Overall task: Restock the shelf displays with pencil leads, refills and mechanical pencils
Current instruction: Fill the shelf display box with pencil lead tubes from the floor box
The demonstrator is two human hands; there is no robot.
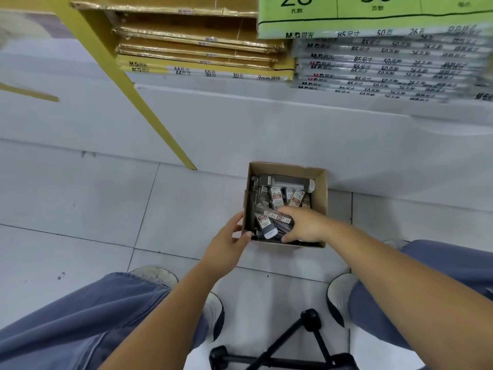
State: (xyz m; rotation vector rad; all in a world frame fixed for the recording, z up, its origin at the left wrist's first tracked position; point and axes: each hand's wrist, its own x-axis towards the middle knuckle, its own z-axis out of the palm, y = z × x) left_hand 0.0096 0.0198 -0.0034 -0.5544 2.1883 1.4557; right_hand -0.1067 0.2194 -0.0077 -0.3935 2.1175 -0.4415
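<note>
The person wears loose blue-grey trousers [80, 321] and white shoes [340, 289] with dark edges; the forearms [165, 311] are bare down to the left hand [226, 247] and right hand [304, 225].

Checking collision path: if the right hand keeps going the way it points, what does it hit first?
The right hand curls round the lead packs; beyond them, probably the left wall of the cardboard box, gripped by the left hand. Depth unclear.

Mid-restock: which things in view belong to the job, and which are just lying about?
For the job: cardboard box, gripped at its left wall by the left hand; refill packs inside it, which the right hand grips.
Lying about: yellow paper packs and grey paper packs stacked above; yellow post; black stool base.
</note>
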